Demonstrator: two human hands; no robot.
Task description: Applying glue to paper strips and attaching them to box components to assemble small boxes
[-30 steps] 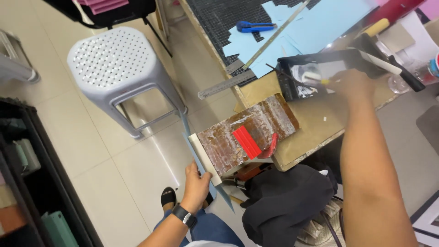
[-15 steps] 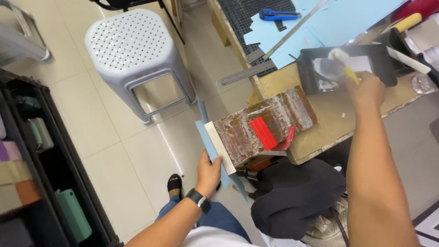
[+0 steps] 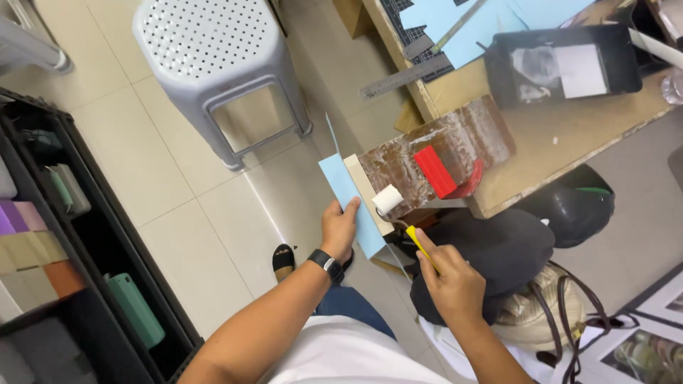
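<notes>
While the left hand (image 3: 339,229) pinched the blue sheet (image 3: 350,203) steady off the workbench (image 3: 562,153) corner, the right hand (image 3: 455,283) gripped a small roller (image 3: 388,200) against the board's pale edge (image 3: 364,190).

Bare forearms, both unsleeved from the elbow down. Black wristwatch (image 3: 326,264) with a dark band strapped around the left wrist, at seven o'clock from the left hand (image 3: 339,229). No rings or glove on the right hand (image 3: 452,279). White shirt at six o'clock, blue trousers just above it.
</notes>
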